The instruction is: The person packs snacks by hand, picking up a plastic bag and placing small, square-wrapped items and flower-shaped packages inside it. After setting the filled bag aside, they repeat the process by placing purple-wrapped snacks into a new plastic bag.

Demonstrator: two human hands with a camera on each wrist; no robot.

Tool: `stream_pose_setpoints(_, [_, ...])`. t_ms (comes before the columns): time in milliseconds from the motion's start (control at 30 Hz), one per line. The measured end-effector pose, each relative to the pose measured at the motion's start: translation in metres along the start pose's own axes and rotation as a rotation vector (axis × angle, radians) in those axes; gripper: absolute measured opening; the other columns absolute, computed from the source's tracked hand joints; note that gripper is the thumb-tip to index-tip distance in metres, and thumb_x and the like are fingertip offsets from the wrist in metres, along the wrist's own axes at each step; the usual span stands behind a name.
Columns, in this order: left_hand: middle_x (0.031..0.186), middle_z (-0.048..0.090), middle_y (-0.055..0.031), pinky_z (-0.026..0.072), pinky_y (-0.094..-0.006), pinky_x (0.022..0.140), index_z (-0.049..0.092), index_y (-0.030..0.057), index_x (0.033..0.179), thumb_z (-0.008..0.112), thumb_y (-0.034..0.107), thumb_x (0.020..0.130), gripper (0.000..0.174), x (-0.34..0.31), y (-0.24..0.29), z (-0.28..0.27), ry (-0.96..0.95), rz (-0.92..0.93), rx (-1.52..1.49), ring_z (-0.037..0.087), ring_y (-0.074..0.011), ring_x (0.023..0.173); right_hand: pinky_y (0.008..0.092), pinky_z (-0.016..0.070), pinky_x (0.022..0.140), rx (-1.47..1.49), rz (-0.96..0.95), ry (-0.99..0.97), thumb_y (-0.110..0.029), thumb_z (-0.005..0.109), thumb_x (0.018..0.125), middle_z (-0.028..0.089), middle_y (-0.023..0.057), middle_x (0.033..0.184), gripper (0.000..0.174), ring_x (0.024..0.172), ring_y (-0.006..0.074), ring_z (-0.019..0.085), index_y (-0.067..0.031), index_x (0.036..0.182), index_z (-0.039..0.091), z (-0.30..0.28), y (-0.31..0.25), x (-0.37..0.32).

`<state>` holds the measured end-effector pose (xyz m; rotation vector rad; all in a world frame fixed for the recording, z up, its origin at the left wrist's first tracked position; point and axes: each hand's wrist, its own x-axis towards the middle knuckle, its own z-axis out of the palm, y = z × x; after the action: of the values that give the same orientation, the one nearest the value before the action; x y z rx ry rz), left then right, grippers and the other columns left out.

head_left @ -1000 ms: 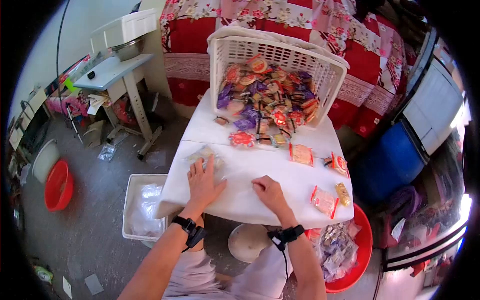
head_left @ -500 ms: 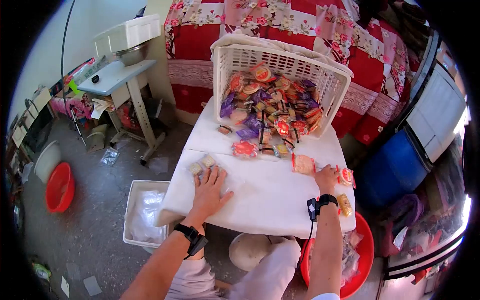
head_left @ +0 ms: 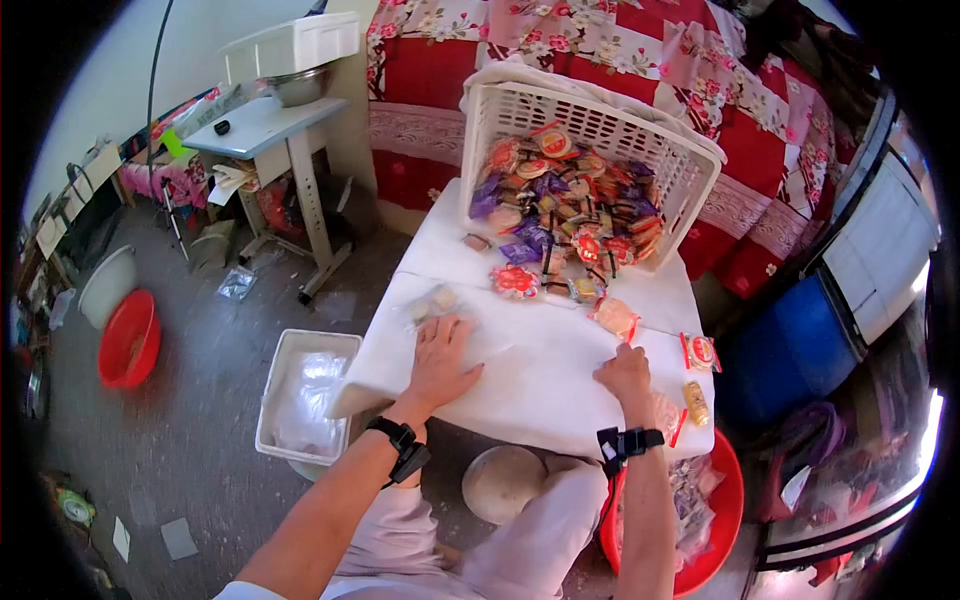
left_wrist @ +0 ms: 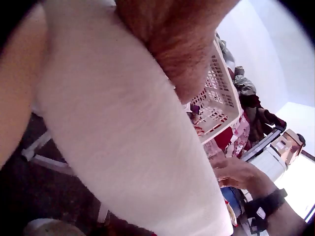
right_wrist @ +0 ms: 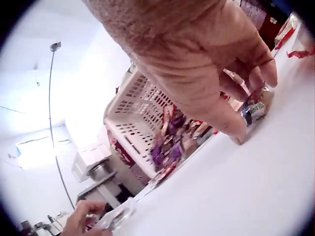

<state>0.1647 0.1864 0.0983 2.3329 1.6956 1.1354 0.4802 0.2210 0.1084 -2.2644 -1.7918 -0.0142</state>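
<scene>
My left hand (head_left: 438, 355) lies over a clear plastic bag (right_wrist: 122, 211), its fingers extended and its thumb spread to the right. Small pale packets (head_left: 440, 297) show just past the fingertips. My right hand (head_left: 625, 376) is low over the right half of the table; in the right wrist view its thumb and fingers pinch a small wrapped snack (right_wrist: 257, 108). Just beyond it sits a round cookie packet (head_left: 614, 318). Another cookie packet (head_left: 700, 352) and a gold-wrapped snack (head_left: 696, 403) lie to its right, and a pink packet (head_left: 668, 418) is partly hidden by the wrist.
A tipped white basket (head_left: 700, 190) spills mixed wrapped snacks (head_left: 570, 215) onto the white-covered table (head_left: 520, 400). At the table's left is a white bin (head_left: 275, 400) of clear bags. A red basin (head_left: 728, 500) of packets stands below right, near a blue barrel (head_left: 785, 340).
My right hand has reached to the right side, taken a small wrapped snack from beside the cookie packet, and come back left. My left hand has stayed on the bag.
</scene>
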Motion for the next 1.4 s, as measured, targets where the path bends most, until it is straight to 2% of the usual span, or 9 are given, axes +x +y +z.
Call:
stream_pose_setpoints(133, [0.097,0.056,-0.015,0.0449,-0.0463,0.079,0.056,0.0056,0.094,0.066,0.018,0.072,0.027,-0.014,-0.009,0.013,-0.001,0.053,-0.031,0.054,-0.0333,0.096,0.0462,0.0485,0.078,0.058,-0.237,-0.063,-0.015,0.061,0.071,0.055,0.0234,0.096,0.027,0.093,0.039,0.054,0.0005,0.092,0.058,-0.018,-0.023,-0.047])
stream_pose_setpoints(267, [0.071,0.059,-0.0126,0.0469,-0.0436,0.06,0.052,0.0053,0.078,0.062,0.011,0.076,0.011,-0.039,-0.004,0.024,0.154,0.006,-0.083,0.059,-0.0334,0.068,0.0469,0.0486,0.074,-0.022,-0.312,0.069,-0.011,0.059,0.07,0.056,0.0229,0.092,0.021,0.09,0.0387,0.054,0.0008,0.088,0.058,-0.015,-0.035,-0.07])
stream_pose_setpoints(533, [0.072,0.059,-0.0124,0.0463,-0.0437,0.06,0.052,0.006,0.079,0.06,0.011,0.079,0.01,-0.044,-0.006,0.025,0.205,-0.058,-0.169,0.06,-0.0326,0.069,0.0386,0.0518,0.054,0.409,-0.293,0.189,-0.015,0.063,0.077,0.062,0.0163,0.067,0.024,0.059,0.0293,0.063,0.0067,0.086,0.059,0.001,-0.059,-0.075])
stream_pose_setpoints(600, [0.072,0.059,-0.0127,0.0463,-0.0435,0.06,0.052,0.006,0.08,0.06,0.011,0.08,0.01,-0.044,-0.005,0.025,0.195,-0.064,-0.178,0.06,-0.0329,0.068,0.0294,0.0496,0.046,1.185,0.033,-0.299,-0.021,0.067,0.08,0.062,0.0118,0.065,0.03,0.054,0.02,0.063,0.0064,0.088,0.059,0.004,-0.08,-0.082])
stream_pose_setpoints(633, [0.071,0.059,-0.0132,0.0463,-0.0433,0.059,0.052,0.006,0.08,0.06,0.012,0.08,0.01,-0.044,-0.005,0.025,0.195,-0.075,-0.201,0.06,-0.0334,0.067,0.0235,0.045,0.04,1.208,0.086,-0.305,-0.023,0.067,0.082,0.06,0.0087,0.065,0.03,0.051,0.0129,0.06,0.0059,0.088,0.06,0.005,-0.094,-0.087])
stream_pose_setpoints(733, [0.07,0.06,-0.0143,0.0462,-0.0431,0.058,0.052,0.0059,0.08,0.06,0.012,0.081,0.01,-0.044,-0.004,0.019,0.202,-0.085,-0.235,0.06,-0.0343,0.066,0.0246,0.0453,0.039,1.104,0.064,-0.233,-0.024,0.067,0.082,0.061,0.0106,0.067,0.031,0.05,0.0139,0.059,0.0059,0.088,0.059,0.025,-0.121,-0.087])
stream_pose_setpoints(800, [0.07,0.06,-0.0149,0.0462,-0.0432,0.058,0.052,0.0058,0.079,0.06,0.012,0.081,0.01,-0.044,-0.004,0.018,0.211,-0.082,-0.246,0.06,-0.0346,0.066,0.0259,0.0449,0.038,0.937,-0.11,0.093,-0.022,0.064,0.085,0.061,0.0118,0.069,0.031,0.05,0.0141,0.059,0.0068,0.093,0.057,0.056,-0.132,-0.075])
stream_pose_setpoints(1000, [0.071,0.059,-0.0148,0.045,-0.0453,0.058,0.05,0.006,0.082,0.058,0.011,0.082,0.009,-0.044,-0.006,0.02,0.189,-0.089,-0.266,0.059,-0.0352,0.067,0.0243,0.0514,0.044,1.377,0.163,-0.265,-0.013,0.06,0.088,0.063,0.012,0.073,0.024,0.053,0.0144,0.062,0.0073,0.096,0.052,0.053,-0.154,-0.08])
stream_pose_setpoints(1400, [0.075,0.06,-0.0149,0.0471,-0.0435,0.06,0.053,0.0054,0.087,0.059,0.008,0.08,0.01,-0.046,-0.009,0.02,0.157,-0.027,-0.252,0.061,-0.0348,0.07,0.0244,0.0534,0.05,1.409,0.147,-0.047,-0.005,0.059,0.084,0.063,0.013,0.081,0.016,0.065,0.0159,0.064,0.0073,0.094,0.054,0.07,-0.171,-0.071])
